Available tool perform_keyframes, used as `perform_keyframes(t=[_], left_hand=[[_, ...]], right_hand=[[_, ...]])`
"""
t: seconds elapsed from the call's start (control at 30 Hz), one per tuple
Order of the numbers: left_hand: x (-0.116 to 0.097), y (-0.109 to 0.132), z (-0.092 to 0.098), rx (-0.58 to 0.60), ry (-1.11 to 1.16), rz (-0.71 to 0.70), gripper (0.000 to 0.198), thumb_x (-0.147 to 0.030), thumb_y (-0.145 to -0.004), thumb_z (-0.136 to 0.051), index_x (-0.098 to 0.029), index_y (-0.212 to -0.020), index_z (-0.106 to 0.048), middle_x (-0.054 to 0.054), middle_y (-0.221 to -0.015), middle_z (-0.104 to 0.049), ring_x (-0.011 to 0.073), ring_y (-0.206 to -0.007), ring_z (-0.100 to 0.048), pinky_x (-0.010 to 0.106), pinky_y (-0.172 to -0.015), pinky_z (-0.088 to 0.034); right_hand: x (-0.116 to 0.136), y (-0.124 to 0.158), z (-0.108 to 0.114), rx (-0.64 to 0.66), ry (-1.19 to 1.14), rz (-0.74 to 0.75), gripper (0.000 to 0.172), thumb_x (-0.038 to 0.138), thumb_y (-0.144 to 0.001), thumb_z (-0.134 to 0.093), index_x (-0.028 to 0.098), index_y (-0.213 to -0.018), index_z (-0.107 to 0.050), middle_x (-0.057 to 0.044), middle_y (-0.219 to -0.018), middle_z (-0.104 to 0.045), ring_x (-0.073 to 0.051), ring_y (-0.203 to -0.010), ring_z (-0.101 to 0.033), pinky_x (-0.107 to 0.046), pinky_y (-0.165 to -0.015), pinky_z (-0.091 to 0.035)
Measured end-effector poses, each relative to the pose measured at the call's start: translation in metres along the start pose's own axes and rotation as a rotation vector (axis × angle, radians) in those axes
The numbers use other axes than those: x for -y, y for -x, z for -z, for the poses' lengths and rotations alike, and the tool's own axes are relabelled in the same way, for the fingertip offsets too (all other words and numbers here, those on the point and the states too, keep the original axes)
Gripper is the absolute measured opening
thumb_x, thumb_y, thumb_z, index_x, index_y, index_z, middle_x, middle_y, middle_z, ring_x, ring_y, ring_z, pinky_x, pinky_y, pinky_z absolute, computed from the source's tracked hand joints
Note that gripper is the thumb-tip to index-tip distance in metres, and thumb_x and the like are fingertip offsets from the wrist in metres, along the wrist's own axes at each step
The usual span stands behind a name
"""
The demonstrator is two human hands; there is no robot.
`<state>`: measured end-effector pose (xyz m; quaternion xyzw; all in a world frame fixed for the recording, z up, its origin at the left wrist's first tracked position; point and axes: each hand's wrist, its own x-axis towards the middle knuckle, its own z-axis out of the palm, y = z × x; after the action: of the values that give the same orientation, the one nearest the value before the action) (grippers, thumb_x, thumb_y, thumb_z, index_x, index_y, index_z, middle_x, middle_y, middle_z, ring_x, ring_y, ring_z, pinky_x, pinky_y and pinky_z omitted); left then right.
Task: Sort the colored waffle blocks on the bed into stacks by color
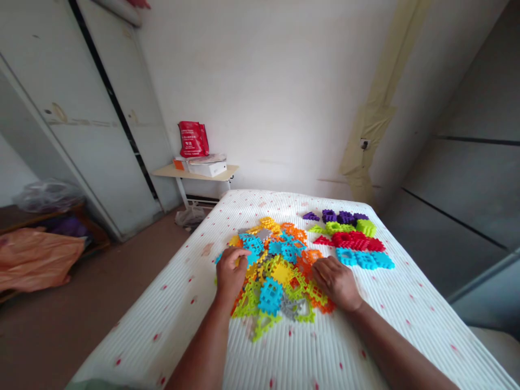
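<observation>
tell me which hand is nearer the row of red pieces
Right: the right hand is at the right edge of the mixed pile, close to the red row's left end. The left hand is at the pile's left side.

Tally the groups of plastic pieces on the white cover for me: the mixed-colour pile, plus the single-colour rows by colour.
Mixed pile: 1
Purple row: 1
Lime-green row: 1
Red row: 1
Blue row: 1
Total: 5 groups. Individual pieces overlap too much to count.
</observation>
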<state>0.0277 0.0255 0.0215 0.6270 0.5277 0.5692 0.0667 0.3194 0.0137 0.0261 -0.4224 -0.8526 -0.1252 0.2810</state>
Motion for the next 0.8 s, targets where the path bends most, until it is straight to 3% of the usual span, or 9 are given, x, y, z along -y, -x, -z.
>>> perform_keyframes(t=[0.13, 0.33, 0.5, 0.7, 0.8], left_hand=[[-0.014, 0.003, -0.005, 0.137, -0.050, -0.149, 0.020, -0.013, -0.075, -0.048, -0.020, -0.073, -0.066, 0.001, -0.074, -0.066, 0.0156, -0.076, -0.060, 0.030, -0.073, -0.048], [-0.031, 0.011, -0.018, 0.330, -0.381, -0.209, 0.017, -0.024, -0.075, -0.061, -0.025, -0.089, -0.069, 0.004, -0.085, -0.067, 0.0208, -0.086, -0.058, 0.036, -0.077, -0.042], [-0.043, 0.017, -0.024, 0.347, -0.615, -0.137, 0.022, -0.036, -0.072, -0.065, -0.024, -0.090, -0.068, 0.007, -0.085, -0.066, 0.0253, -0.087, -0.055, 0.040, -0.078, -0.039], [-0.039, 0.017, -0.030, 0.366, -0.611, -0.082, 0.023, -0.032, -0.072, -0.063, -0.023, -0.093, -0.066, 0.007, -0.088, -0.067, 0.0262, -0.089, -0.057, 0.039, -0.075, -0.039], [-0.035, 0.017, -0.032, 0.280, -0.542, -0.117, 0.026, -0.028, -0.072, -0.062, -0.022, -0.098, -0.065, 0.007, -0.090, -0.068, 0.0257, -0.090, -0.059, 0.038, -0.076, -0.042]], right_hand=[[-0.003, 0.003, -0.002, -0.053, -0.003, -0.060, 0.030, 0.025, -0.093, -0.039, 0.018, -0.076, -0.062, -0.006, -0.074, -0.062, -0.016, -0.073, -0.054, -0.027, -0.067, -0.039], [-0.002, 0.002, -0.007, -0.052, -0.013, -0.057, 0.030, 0.025, -0.093, -0.039, 0.018, -0.074, -0.061, -0.006, -0.070, -0.061, -0.016, -0.071, -0.053, -0.027, -0.067, -0.039], [-0.002, 0.002, -0.010, -0.052, -0.020, -0.056, 0.030, 0.025, -0.092, -0.039, 0.018, -0.073, -0.061, -0.006, -0.071, -0.061, -0.016, -0.071, -0.053, -0.027, -0.066, -0.038], [-0.002, 0.002, -0.009, -0.016, -0.004, -0.067, 0.031, 0.025, -0.093, -0.037, 0.018, -0.073, -0.060, -0.006, -0.070, -0.060, -0.016, -0.071, -0.052, -0.027, -0.067, -0.038], [-0.002, 0.001, -0.009, -0.010, -0.009, -0.064, 0.031, 0.025, -0.093, -0.037, 0.018, -0.073, -0.060, -0.006, -0.070, -0.060, -0.016, -0.071, -0.052, -0.027, -0.067, -0.039]])
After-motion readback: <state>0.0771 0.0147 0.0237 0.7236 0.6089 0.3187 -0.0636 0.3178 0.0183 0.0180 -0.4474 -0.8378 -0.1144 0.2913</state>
